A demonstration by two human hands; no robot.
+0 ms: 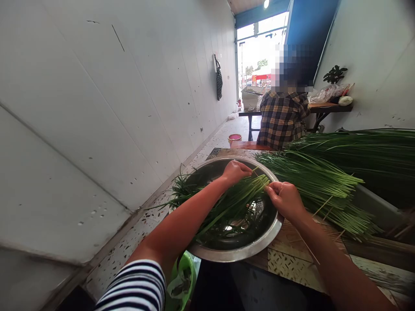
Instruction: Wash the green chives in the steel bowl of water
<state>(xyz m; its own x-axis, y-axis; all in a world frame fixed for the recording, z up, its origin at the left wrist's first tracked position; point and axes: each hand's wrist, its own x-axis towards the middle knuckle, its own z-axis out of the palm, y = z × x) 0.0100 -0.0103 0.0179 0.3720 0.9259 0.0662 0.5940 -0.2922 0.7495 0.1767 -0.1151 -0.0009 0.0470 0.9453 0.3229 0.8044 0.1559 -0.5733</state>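
Note:
A wide steel basin (233,255) stands in front of me, with a bunch of garlic chives (227,203) lying in it. Their pale cut ends point right and their dark leaf tips hang over the left rim. My left hand (236,172) reaches across the basin, its fingers pinched on a thin chive stem near the pale ends. At the right rim, my right hand (285,199) is closed, thumb and fingers pressed together at the stem ends. Some water or wet shine shows at the basin's bottom.
Large piles of chives (311,172) lie on the wood-patterned table (292,263) to the right. A green bin (188,276) stands below the basin. Beyond, a person in a plaid shirt (282,119) sits at another table. A white wall (129,108) runs along the left.

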